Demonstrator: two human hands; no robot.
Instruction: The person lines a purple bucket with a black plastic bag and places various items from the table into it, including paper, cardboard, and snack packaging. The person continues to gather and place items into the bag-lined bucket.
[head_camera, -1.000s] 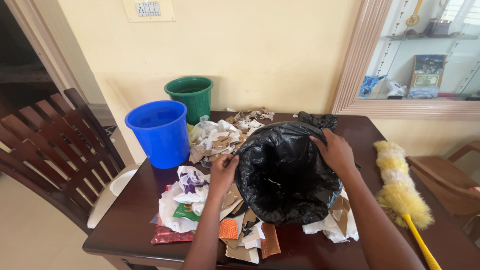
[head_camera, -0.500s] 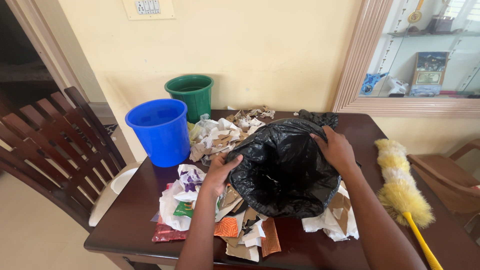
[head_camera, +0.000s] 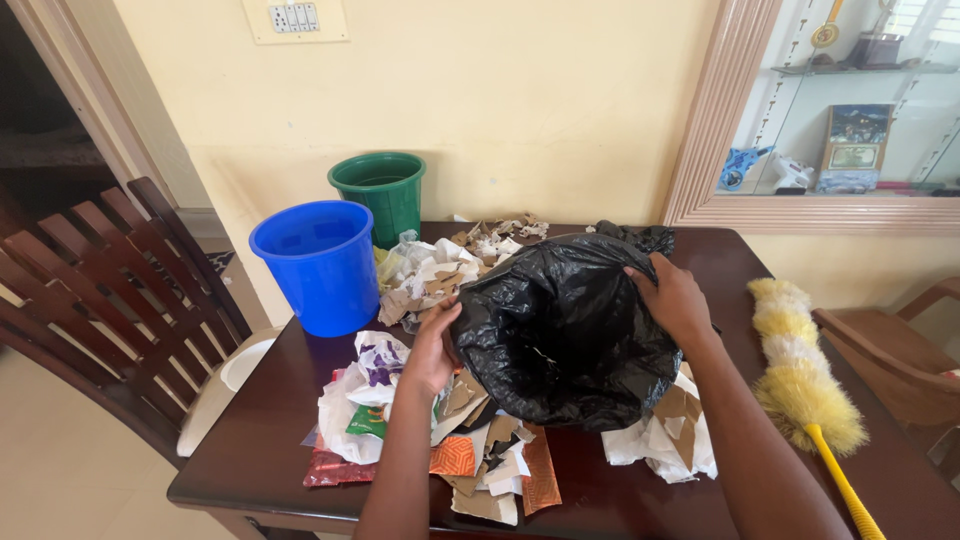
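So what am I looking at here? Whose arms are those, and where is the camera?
The camera sits on a person's head and looks down, so the two arms reaching in from the bottom are that person's own. There is no machine, just bare hands. The left hand and the right hand each grip an edge of a black plastic bag, holding its mouth open. The bag rests on a dark wooden table, on top of a heap of torn paper and wrappers. Behind the heap stand a blue bucket and a green bucket. On the right lies a fluffy yellow duster. A wooden chair stands at the left.
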